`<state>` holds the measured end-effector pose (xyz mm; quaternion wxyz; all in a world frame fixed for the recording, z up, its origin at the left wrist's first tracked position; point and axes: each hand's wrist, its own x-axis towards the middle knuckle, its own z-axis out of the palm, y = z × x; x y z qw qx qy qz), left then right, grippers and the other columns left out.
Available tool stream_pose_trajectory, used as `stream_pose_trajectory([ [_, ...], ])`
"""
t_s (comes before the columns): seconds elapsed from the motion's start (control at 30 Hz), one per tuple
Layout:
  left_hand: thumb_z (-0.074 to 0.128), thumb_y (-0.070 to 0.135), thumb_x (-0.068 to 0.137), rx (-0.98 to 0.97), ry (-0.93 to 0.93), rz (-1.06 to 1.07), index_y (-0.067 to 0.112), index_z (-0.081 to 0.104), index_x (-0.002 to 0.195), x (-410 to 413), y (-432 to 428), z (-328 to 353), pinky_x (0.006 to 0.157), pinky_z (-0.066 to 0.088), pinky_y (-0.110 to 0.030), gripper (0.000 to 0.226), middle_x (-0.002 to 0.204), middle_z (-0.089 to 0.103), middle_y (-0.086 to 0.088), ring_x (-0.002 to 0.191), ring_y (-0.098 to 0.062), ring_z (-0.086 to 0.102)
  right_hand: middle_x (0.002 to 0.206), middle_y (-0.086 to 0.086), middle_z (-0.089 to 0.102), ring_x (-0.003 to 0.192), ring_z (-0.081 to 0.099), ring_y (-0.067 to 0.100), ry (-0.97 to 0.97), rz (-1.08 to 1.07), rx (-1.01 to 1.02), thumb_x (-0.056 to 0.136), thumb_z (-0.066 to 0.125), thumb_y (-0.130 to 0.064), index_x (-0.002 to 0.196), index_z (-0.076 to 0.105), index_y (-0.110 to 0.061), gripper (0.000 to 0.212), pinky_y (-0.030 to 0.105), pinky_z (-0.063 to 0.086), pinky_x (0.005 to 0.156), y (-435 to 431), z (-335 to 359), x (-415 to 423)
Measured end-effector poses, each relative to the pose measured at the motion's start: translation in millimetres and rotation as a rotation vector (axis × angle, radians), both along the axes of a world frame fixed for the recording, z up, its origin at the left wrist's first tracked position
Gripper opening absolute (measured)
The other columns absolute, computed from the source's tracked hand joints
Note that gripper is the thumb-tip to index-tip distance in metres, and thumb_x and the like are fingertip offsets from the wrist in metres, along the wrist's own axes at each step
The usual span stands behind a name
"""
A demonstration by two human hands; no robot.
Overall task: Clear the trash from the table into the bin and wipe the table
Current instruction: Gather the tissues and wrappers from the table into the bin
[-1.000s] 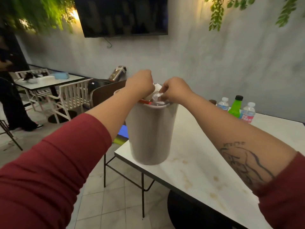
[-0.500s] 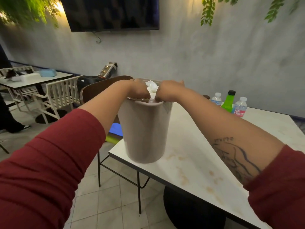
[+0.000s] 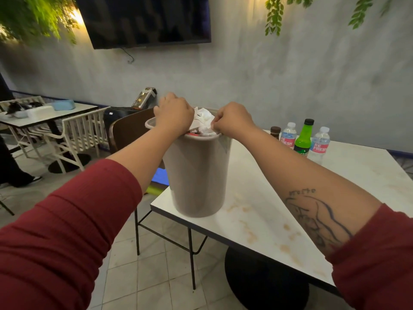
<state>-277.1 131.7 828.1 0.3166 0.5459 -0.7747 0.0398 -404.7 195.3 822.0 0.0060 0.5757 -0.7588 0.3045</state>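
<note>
Stained white table (image 3: pixel 268 211) carries the grey bin (image 3: pixel 196 175) on its near left corner, stuffed with crumpled paper (image 3: pixel 204 118). The left hand (image 3: pixel 176 114) is fisted over the rim; I cannot tell what it grips. The right hand (image 3: pixel 234 121) pinches the paper at the opposite rim. Bottles (image 3: pixel 302 139) stand behind.

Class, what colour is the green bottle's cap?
Black: the cap shows best in the head view.
</note>
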Motion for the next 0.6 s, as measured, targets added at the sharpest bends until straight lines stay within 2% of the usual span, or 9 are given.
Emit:
stream_pose_trajectory([
  [0.1, 0.035, 0.028, 0.097, 0.023, 0.125, 0.043, 0.009, 0.064, 0.115, 6.1, -3.9, -1.3, 0.097, 0.034, -0.042, 0.039, 0.127, 0.048, -0.015, 0.116, -0.034, 0.043, 0.095, 0.009, 0.067, 0.099, 0.059, 0.03, -0.08, 0.025, -0.085, 0.078, 0.055, -0.013, 0.083, 0.073, -0.012, 0.019, 0.035, 0.051, 0.084, 2.9, -2.5, 1.0],
  [0.17, 0.035, 0.032, 0.096, 0.058, 0.264, 0.071, 0.009, 0.063, 0.115, 12.2, -10.0, 0.2, 0.096, 0.037, -0.044, 0.041, 0.123, 0.053, -0.016, 0.113, -0.034, 0.048, 0.107, 0.009, 0.062, 0.103, 0.057, 0.03, -0.162, 0.034, -0.15, 0.081, 0.053, -0.014, 0.086, 0.072, -0.013, 0.019, 0.039, 0.05, 0.089, 4.2, -0.9, -0.4],
  [0.23, 0.036, 0.034, 0.094, 0.099, 0.428, 0.117, 0.009, 0.063, 0.114, 20.9, -17.2, 1.6, 0.094, 0.04, -0.044, 0.042, 0.118, 0.058, -0.015, 0.109, -0.033, 0.052, 0.119, 0.008, 0.05, 0.11, 0.052, 0.027, -0.254, 0.027, -0.189, 0.083, 0.052, -0.014, 0.099, 0.067, -0.018, 0.022, 0.04, 0.045, 0.096, 5.6, 1.1, -2.2],
  [0.33, 0.036, 0.032, 0.094, 0.237, 0.731, 0.084, 0.008, 0.062, 0.114, 35.0, -16.1, 6.9, 0.092, 0.044, -0.043, 0.041, 0.117, 0.06, -0.016, 0.107, -0.032, 0.055, 0.129, 0.008, 0.039, 0.115, 0.051, 0.028, -0.489, 0.019, -0.223, 0.083, 0.056, -0.018, 0.125, 0.051, -0.017, 0.042, 0.043, 0.045, 0.098, 6.9, 2.3, -2.5],
  [0.43, 0.04, 0.013, 0.098, 0.324, 0.963, 0.058, 0.001, 0.054, 0.125, 44.2, -22.9, 5.1, 0.093, 0.045, -0.041, 0.033, 0.123, 0.056, -0.023, 0.113, -0.037, 0.054, 0.139, 0.008, 0.038, 0.122, 0.046, 0.027, -0.746, -0.026, -0.206, 0.085, 0.057, -0.02, 0.14, 0.033, -0.014, 0.06, 0.037, 0.041, 0.101, 8.7, -0.2, -1.1],
  [0.53, 0.037, 0.011, 0.099, 0.44, 1.096, 0.02, 0.0, 0.051, 0.127, 48.9, -24.2, 0.1, 0.087, 0.043, -0.035, 0.034, 0.127, 0.054, -0.023, 0.117, -0.036, 0.052, 0.137, 0.008, 0.042, 0.109, 0.048, 0.024, -0.974, -0.092, -0.24, 0.087, 0.057, -0.021, 0.141, 0.029, -0.011, 0.061, 0.03, 0.04, 0.079, 10.1, -7.6, 0.3],
  [0.6, 0.039, 0.019, 0.097, 0.482, 1.125, -0.032, 0.007, 0.061, 0.111, 54.4, -21.4, -6.0, 0.077, 0.039, -0.027, 0.028, 0.119, 0.058, -0.012, 0.11, -0.026, 0.053, 0.126, 0.006, 0.048, 0.092, 0.048, 0.02, -1.062, -0.12, -0.242, 0.088, 0.056, -0.021, 0.135, 0.035, -0.01, 0.053, 0.027, 0.036, 0.062, 14.7, -13.6, 6.0],
])
